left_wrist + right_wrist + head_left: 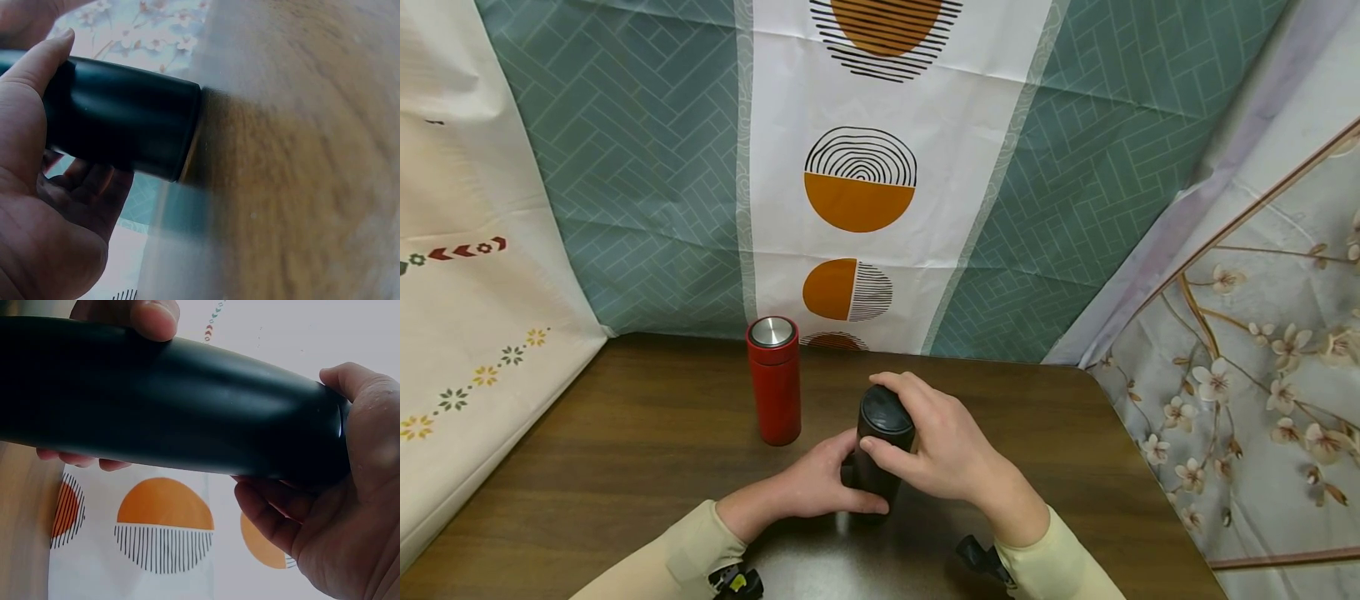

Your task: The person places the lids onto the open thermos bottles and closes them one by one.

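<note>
A black vacuum flask (876, 477) stands upright near the middle of the table, and both hands are around it. My left hand (822, 483) grips its lower body, thumb on the near side, as the left wrist view also shows. Over the top, my right hand (951, 442) holds the flask by its black lid (886, 408), fingers on the far side and thumb on the near side. The lid appears seated on the body. At the flask's base (187, 134), the edge is at or just above the tabletop; I cannot tell which.
A red vacuum flask (777, 392) with a silver-topped lid stands upright behind and left of the black one. The brown wooden table (647, 417) ends at patterned cloth hangings (865, 100) at the back and sides. Each wrist carries a small black camera mount (981, 557).
</note>
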`<action>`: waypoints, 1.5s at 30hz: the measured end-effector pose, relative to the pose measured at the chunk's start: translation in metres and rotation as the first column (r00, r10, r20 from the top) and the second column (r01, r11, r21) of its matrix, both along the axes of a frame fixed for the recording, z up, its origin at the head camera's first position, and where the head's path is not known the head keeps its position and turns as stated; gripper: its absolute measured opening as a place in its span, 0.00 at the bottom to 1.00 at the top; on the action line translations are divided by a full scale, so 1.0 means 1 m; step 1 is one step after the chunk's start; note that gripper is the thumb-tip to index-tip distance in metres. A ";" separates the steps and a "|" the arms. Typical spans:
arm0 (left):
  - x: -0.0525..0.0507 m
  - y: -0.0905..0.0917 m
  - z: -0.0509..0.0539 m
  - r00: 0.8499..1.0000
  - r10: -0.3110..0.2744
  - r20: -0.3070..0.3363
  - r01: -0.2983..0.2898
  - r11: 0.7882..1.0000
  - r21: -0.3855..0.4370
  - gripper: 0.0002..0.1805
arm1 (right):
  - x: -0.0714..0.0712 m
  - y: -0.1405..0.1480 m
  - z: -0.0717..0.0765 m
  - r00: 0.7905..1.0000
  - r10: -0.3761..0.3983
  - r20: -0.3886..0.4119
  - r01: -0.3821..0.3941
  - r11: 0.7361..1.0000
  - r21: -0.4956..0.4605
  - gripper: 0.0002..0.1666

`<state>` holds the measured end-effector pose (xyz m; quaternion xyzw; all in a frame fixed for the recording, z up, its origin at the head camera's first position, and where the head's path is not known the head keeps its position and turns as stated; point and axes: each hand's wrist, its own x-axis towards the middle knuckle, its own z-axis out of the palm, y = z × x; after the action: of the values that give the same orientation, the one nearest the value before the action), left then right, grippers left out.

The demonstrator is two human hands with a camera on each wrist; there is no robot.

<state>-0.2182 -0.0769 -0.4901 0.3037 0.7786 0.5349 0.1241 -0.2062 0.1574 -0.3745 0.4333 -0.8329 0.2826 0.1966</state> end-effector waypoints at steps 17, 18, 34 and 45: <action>0.000 0.000 0.001 1.000 -0.002 -0.011 0.002 1.000 0.004 0.43 | 0.000 -0.001 0.001 1.000 0.003 -0.009 -0.003 1.000 0.001 0.38; 0.000 0.000 0.000 1.000 -0.001 -0.011 0.001 1.000 0.004 0.43 | 0.000 0.000 0.001 1.000 0.002 -0.007 -0.002 1.000 0.002 0.38; 0.000 0.001 0.000 1.000 -0.017 -0.011 0.017 1.000 0.012 0.42 | -0.001 -0.001 -0.001 1.000 0.003 0.025 -0.002 1.000 -0.008 0.39; -0.001 0.000 -0.003 1.000 -0.003 -0.027 0.003 1.000 0.010 0.41 | -0.001 -0.001 -0.001 0.999 0.011 0.033 -0.010 1.000 -0.014 0.38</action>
<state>-0.2195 -0.0765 -0.4932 0.3125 0.7770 0.5346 0.1130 -0.2074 0.1564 -0.3755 0.4315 -0.8318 0.2965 0.1846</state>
